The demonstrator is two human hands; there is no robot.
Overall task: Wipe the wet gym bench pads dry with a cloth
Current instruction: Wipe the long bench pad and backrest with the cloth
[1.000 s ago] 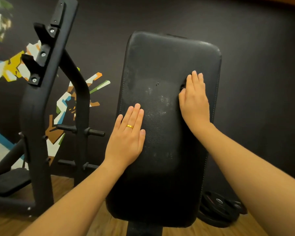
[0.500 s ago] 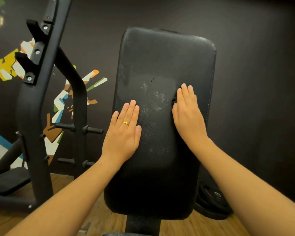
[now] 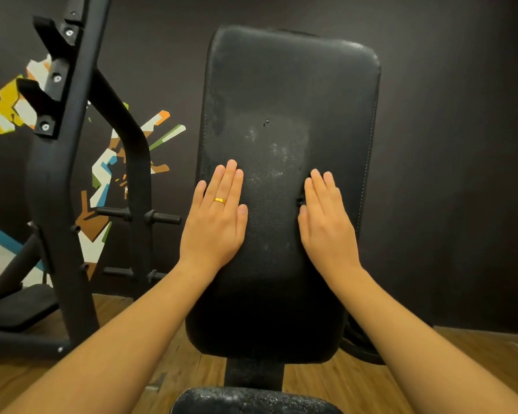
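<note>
The upright black back pad (image 3: pixel 284 85) of the bench fills the middle of the view, with pale damp speckles at its centre. My left hand (image 3: pixel 216 222), wearing a gold ring, lies flat on the pad's left side with straight fingers. Level with it, my right hand (image 3: pixel 326 225) presses flat on the pad's right side. A small dark fold (image 3: pixel 301 201) sticks out at its thumb side, which looks like a dark cloth under the palm; the rest is hidden. The seat pad (image 3: pixel 251 401), beaded with droplets, shows at the bottom edge.
A black steel rack (image 3: pixel 60 180) with pegs stands on the left, its base on the wooden floor (image 3: pixel 449 360). Dark weight plates (image 3: pixel 362 349) lie behind the pad at lower right. A dark wall with a coloured mural (image 3: pixel 108 174) is behind.
My right hand has slid down the pad from its upper right to level with my left hand. The left hand has stayed in place. The seat pad has come into view.
</note>
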